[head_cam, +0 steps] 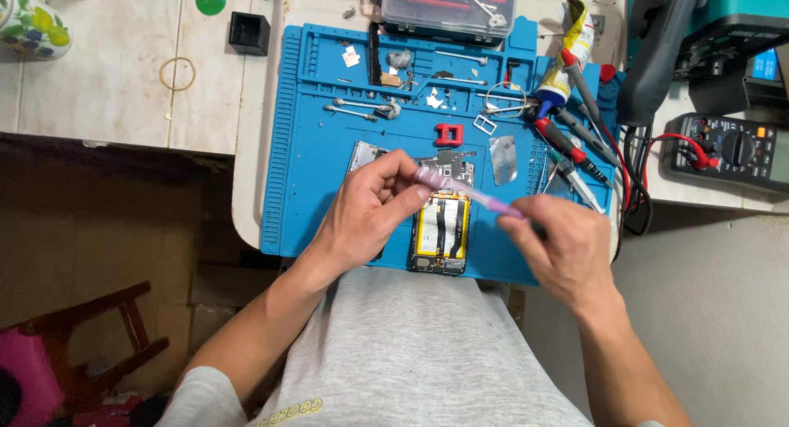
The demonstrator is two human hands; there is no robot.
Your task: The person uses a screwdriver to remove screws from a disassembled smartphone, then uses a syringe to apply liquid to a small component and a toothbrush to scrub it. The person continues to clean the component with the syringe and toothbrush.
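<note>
1. the blue work mat serves as the landmark; an opened phone with a yellow battery lies at the mat's near edge, its back cover off.
2. the left hand hovers over the mat just left of the phone, fingers curled and pinching one end of a thin pale purple tool.
3. the right hand sits over the mat's near right corner, fingers closed around the tool's other end, so the tool spans between both hands above the phone's upper half.
4. a small red clip rests on the mat's middle, beyond the phone.
5. tweezers and small metal parts lie in the mat's far section.
6. red-handled probes lie across the mat's right edge.
7. a multimeter sits well right of the mat.
8. a clear parts box stands at the mat's far edge.
</note>
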